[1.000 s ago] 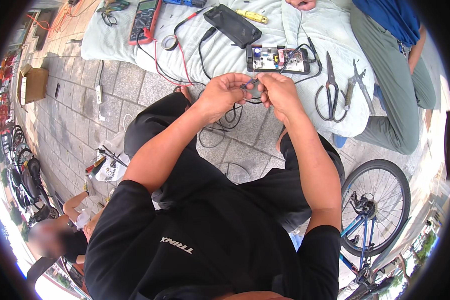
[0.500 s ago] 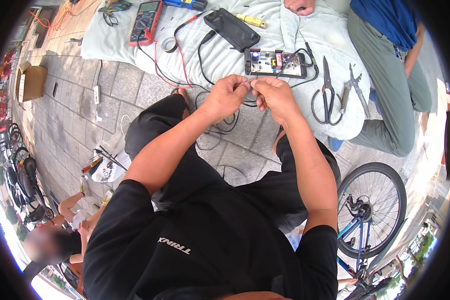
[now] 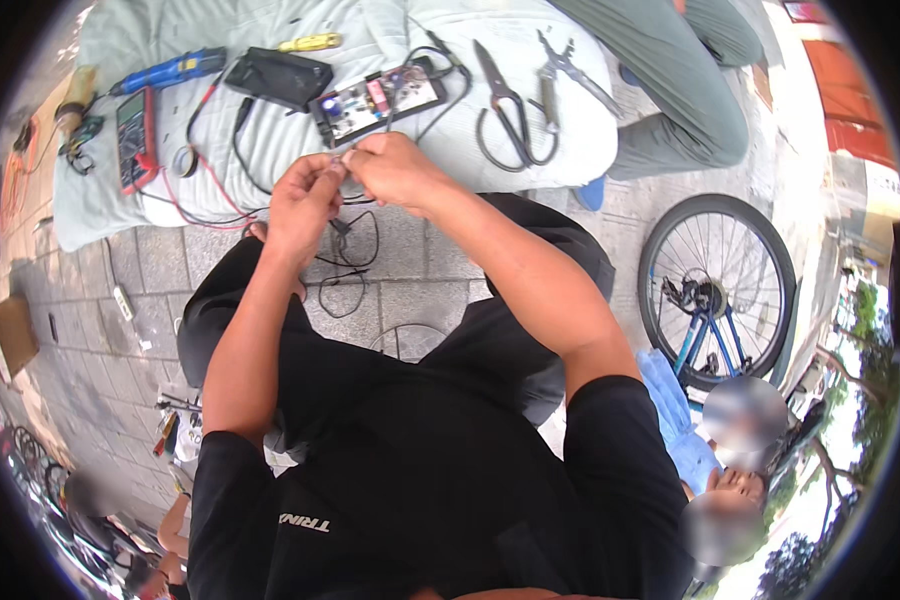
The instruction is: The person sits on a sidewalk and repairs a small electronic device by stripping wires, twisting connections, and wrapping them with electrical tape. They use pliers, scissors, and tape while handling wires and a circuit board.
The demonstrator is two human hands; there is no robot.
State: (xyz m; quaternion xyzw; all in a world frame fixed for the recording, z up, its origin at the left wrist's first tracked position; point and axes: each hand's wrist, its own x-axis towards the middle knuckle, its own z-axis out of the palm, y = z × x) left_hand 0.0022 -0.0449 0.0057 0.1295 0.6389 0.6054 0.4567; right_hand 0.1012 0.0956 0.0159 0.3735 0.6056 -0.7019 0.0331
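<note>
Both my hands meet fingertip to fingertip at the near edge of a cloth-covered surface. My left hand is closed in a pinch, and so is my right hand. Between them is what looks like a thin wire, mostly hidden by the fingers. Just beyond lies an open black case with a circuit board and leads running off it. The black case cover rests to its left. Black-handled scissors and pliers lie to the right.
On the left are a red-framed multimeter, a tape roll and a blue tube-shaped tool. A yellow screwdriver lies farther back. Black cable loops over the paving. A person's leg and a bicycle wheel are at right.
My view has swung to the right, so the cloth, tools and hands sit farther left in the picture. My fingertips are still pinched together near the circuit board.
</note>
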